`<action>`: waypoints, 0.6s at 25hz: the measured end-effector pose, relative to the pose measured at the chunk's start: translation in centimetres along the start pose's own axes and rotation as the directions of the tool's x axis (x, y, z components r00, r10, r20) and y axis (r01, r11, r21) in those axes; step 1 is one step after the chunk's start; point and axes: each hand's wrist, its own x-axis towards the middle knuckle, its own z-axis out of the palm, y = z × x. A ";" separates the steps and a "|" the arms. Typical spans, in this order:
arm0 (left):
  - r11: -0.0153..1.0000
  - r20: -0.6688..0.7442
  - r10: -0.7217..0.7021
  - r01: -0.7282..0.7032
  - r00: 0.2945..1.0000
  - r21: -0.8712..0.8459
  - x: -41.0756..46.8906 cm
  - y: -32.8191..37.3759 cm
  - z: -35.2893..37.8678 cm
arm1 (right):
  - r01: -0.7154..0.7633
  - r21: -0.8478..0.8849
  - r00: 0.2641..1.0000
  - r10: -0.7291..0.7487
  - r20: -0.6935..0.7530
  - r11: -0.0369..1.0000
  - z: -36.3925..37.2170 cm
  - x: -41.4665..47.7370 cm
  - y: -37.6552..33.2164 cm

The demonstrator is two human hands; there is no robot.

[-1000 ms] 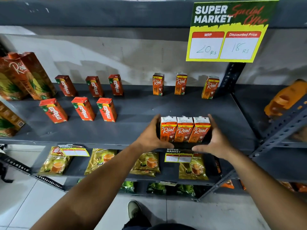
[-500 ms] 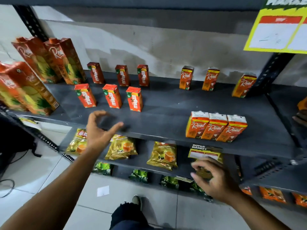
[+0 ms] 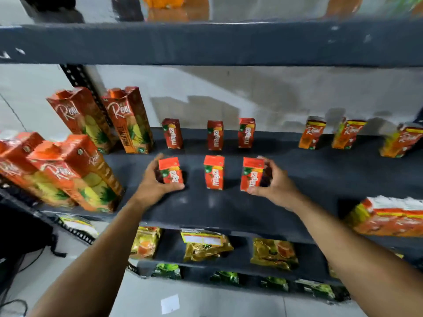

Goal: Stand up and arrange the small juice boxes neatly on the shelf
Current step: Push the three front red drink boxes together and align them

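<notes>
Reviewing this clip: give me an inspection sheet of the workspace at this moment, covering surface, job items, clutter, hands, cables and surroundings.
Surface: dark grey shelf, bare between the groups.
Job's things: front Maaza row of three, spaced apart, upright: left box, middle box, right box. Back Maaza row of three upright. Small Real boxes at back right, the far one tilted. Packed Real group at front right.
Clutter: tall Real cartons at left.
Hands: left hand wraps the left box; right hand wraps the right box.
Cables: black cable on the floor, lower left.
Surroundings: pouches on the lower shelf; paper scrap on the floor.
</notes>
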 end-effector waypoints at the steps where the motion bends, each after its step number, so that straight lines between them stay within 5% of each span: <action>1: 0.999 0.024 -0.006 0.004 1.000 0.048 0.7 0.1 0.1 | -0.043 -0.044 0.999 0.042 -0.027 0.998 0.7 0.6 0.0; 8: 0.999 0.326 -0.043 0.046 0.944 -0.003 3.2 1.2 3.1 | -0.030 0.053 1.000 0.030 0.003 0.998 4.4 2.9 -1.0; 15: 0.999 0.459 -0.025 0.041 0.888 -0.025 3.4 2.0 4.3 | -0.059 0.042 0.998 0.058 0.030 0.997 5.8 3.3 -2.8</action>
